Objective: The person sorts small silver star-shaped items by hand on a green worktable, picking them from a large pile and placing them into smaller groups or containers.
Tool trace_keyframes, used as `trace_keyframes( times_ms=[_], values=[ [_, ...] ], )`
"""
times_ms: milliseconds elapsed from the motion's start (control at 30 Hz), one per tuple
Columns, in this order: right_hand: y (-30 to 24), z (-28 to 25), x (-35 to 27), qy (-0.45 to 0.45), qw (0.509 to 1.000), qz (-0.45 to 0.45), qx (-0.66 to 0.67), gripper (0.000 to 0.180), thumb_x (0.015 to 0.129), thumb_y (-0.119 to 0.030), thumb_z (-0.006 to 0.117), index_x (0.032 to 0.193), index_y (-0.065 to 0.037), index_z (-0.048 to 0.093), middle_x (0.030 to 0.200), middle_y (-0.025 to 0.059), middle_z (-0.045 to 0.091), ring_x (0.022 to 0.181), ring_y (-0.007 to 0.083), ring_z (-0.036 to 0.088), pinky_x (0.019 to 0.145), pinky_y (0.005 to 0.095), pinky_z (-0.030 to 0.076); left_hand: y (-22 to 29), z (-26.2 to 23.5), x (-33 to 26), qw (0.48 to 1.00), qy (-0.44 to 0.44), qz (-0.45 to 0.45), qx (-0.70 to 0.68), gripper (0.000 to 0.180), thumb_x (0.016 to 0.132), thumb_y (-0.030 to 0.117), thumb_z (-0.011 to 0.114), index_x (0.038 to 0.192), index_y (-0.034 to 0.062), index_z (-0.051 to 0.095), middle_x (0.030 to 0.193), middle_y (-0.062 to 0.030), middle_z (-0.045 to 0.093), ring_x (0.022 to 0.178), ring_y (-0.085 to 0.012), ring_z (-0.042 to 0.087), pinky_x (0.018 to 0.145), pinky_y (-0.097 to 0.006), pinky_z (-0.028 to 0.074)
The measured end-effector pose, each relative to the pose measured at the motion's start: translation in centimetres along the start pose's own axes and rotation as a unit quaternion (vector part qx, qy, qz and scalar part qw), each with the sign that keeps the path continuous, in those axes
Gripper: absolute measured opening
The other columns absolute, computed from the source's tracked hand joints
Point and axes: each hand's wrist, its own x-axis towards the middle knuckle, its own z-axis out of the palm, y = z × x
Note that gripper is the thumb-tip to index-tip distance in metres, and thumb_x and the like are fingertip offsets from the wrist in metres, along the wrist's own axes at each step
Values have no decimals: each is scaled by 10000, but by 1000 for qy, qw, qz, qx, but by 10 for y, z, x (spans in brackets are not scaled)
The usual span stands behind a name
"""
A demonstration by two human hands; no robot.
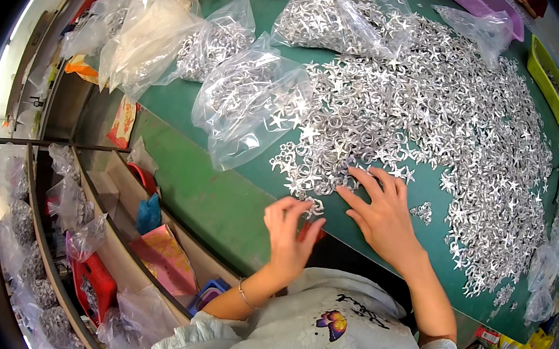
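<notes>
A large heap of silver-coloured starfish rings (pixel 396 98) spreads over the green table. My right hand (pixel 384 219) reaches into its near edge with fingers stretched and parted, the fingertips touching the small metal pieces. My left hand (pixel 290 233), a bracelet on its wrist, hovers at the table's front edge. Its fingers are curled, with a gap between thumb and forefinger. Just beyond those fingertips lie a few loose rings (pixel 315 208); none is plainly held. A small separate cluster of pieces (pixel 420 212) rests right of my right hand.
Clear plastic bags of rings (pixel 250 96) stand left of the heap, and a bigger filled bag (pixel 337 17) lies behind. A purple basin (pixel 487 9) and a lime-green tray (pixel 551 80) sit far right. Wooden shelf compartments (pixel 118 219) holding bags run along the left.
</notes>
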Motion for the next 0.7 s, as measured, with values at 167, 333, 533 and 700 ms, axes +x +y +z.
trace_keyframes(
  times_ms=[167, 333, 533, 700],
  values=[
    [6, -1, -8, 50, 995, 37, -76, 320, 751, -114, 723, 1062, -98, 652, 1240, 84, 534, 1171, 303, 466, 952, 481, 339, -13, -8, 7, 999, 20, -19, -43, 456, 675, -25, 790, 1093, -11, 607, 1070, -147, 562, 973, -314, 548, 835, -378, 458],
    [-13, 17, 10, 102, 994, 23, -24, 301, 734, -91, 718, 1025, -67, 644, 1127, 89, 559, 1100, 293, 505, 921, 457, 351, -20, -6, 26, 998, 23, -3, -64, 376, 677, -90, 757, 1026, -16, 640, 1019, -129, 605, 923, -264, 606, 797, -328, 499],
    [3, 16, 6, 127, 987, 58, -84, 222, 758, -76, 702, 968, -52, 632, 1095, 90, 564, 1066, 268, 513, 911, 442, 334, -29, -13, 51, 998, 7, 32, -49, 325, 706, -109, 712, 1009, -9, 653, 981, -134, 614, 889, -273, 601, 779, -333, 489],
    [-1, 19, 9, 139, 987, 66, -52, 191, 752, -51, 706, 926, -53, 624, 1046, 59, 569, 1029, 252, 527, 903, 439, 328, -36, -5, 61, 996, 22, 63, -53, 279, 748, -107, 674, 1009, -16, 639, 952, -143, 602, 861, -309, 574, 756, -367, 477]
  ],
)
